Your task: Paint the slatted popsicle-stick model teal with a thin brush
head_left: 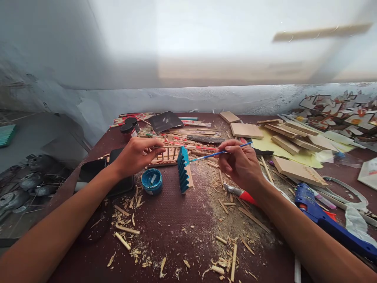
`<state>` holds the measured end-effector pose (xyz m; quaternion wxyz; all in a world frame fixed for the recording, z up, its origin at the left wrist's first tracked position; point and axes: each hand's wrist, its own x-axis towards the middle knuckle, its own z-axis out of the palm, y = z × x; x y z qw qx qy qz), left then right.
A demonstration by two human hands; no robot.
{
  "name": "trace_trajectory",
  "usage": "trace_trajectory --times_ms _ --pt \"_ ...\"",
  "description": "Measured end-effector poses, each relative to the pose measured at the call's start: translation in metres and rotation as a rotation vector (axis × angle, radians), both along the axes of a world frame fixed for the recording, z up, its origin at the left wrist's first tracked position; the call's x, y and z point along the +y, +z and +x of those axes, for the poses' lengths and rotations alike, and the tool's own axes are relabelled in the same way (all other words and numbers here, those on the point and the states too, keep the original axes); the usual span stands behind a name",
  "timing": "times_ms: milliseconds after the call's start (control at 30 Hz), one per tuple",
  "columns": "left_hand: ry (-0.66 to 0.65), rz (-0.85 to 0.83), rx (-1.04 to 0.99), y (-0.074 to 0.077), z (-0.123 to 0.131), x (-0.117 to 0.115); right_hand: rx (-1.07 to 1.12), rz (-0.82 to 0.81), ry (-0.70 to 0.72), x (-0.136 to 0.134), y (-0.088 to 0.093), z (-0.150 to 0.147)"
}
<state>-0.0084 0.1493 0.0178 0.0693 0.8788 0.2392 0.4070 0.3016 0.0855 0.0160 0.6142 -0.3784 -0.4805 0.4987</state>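
My left hand (pixel 140 155) pinches the wooden railing (pixel 167 153) of a small wooden piece. At that piece's right end is a zigzag-edged part (pixel 183 171), painted teal-blue on its left, with bare wood showing on its right. My right hand (pixel 240 161) is closed round a thin blue paintbrush (pixel 206 156), its tip at the upper right edge of the zigzag part. Just left of the zigzag part, below my left hand, stands an open jar of blue paint (pixel 152 181) with something pale inside.
Dark-lidded jars (pixel 128 130), thin sticks and black sandpaper (pixel 165 122) lie at the back. Wooden blocks (pixel 299 171), a red-handled knife (pixel 240 193) and a blue glue gun (pixel 330 224) are on the right. Shavings litter the dark red table (pixel 165 228). A black tray (pixel 120 184) sits left.
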Motion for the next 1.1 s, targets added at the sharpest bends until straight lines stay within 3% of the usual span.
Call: trace_trajectory --times_ms 400,767,1100 --pt "-0.012 -0.009 0.013 0.003 0.000 -0.001 -0.061 0.066 0.033 -0.013 0.006 -0.011" --pt "0.003 -0.023 0.008 0.001 0.000 0.000 -0.082 0.171 -0.056 -0.012 0.008 -0.006" --pt "0.011 -0.023 0.004 0.000 -0.001 0.000 -0.145 0.175 0.039 -0.015 0.007 -0.001"
